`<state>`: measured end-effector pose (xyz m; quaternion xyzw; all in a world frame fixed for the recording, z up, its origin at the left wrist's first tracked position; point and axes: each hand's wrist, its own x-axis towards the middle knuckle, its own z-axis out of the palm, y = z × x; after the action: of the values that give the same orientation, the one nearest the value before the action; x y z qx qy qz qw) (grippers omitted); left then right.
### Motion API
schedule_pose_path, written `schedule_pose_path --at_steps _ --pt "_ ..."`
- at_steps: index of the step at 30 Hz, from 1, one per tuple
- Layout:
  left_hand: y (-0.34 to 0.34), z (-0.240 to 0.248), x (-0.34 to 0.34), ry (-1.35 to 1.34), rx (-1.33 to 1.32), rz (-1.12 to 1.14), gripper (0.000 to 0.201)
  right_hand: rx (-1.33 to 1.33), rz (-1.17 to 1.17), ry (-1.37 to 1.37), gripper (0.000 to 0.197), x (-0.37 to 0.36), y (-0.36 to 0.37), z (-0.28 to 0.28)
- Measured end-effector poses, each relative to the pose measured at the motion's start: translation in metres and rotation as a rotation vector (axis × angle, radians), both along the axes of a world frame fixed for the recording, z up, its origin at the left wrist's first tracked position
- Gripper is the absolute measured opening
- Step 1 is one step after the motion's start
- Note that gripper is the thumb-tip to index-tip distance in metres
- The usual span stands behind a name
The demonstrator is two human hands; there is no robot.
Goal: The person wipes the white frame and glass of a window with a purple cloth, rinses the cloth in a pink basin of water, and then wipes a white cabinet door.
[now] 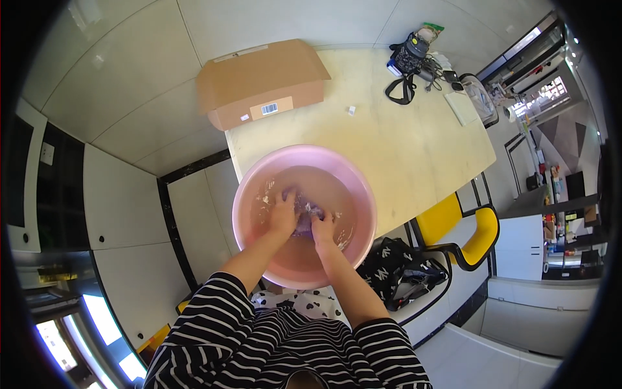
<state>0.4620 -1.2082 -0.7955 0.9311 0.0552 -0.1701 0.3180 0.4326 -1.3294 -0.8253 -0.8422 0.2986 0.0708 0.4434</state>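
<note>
A large pink basin (369, 201) with cloudy water (330, 185) in it stands at the near edge of the table. Both my hands are inside the basin, at its middle. Between them lies a bunched purple cloth (303, 223), wet and partly under the water. My left hand (282, 214) grips its left side, fingers curled round a fold. My right hand (323, 227) closes on the right side of the same cloth. Some of the fingertips are hidden by the cloth and the water.
An open cardboard box (285, 94) sits at the table's far left. A patterned bag (409, 57), cables and a strap lie at the far right of the pale table (414, 149). Right of me are a yellow chair (440, 220) and a black bag (395, 269).
</note>
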Motion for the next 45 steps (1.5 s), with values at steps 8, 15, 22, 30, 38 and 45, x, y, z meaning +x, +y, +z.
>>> schedule_pose_path --at_steps 8,15,22,30,38,45 --pt "-0.015 0.046 -0.026 0.137 -0.920 0.181 0.035 1.566 -0.311 0.194 0.038 0.015 -0.008 0.033" --pt "-0.015 0.096 -0.036 -0.174 -0.330 -0.103 0.023 1.537 -0.182 0.396 0.037 0.021 -0.007 0.081" --pt "0.010 0.045 -0.005 -0.175 0.030 -0.033 0.036 1.060 -0.379 0.219 0.054 0.002 -0.010 0.092" --pt "0.007 0.001 -0.010 -0.269 0.406 -0.421 0.044 0.598 -0.153 0.160 0.048 -0.011 -0.042 0.028" --pt "-0.015 -0.030 -0.022 0.007 -0.770 0.488 0.037 1.330 -0.324 0.356 0.040 0.015 -0.009 0.059" --pt "-0.023 0.101 -0.051 -0.192 -0.664 -0.006 0.019 1.780 0.147 0.249 0.035 0.013 -0.020 0.006"
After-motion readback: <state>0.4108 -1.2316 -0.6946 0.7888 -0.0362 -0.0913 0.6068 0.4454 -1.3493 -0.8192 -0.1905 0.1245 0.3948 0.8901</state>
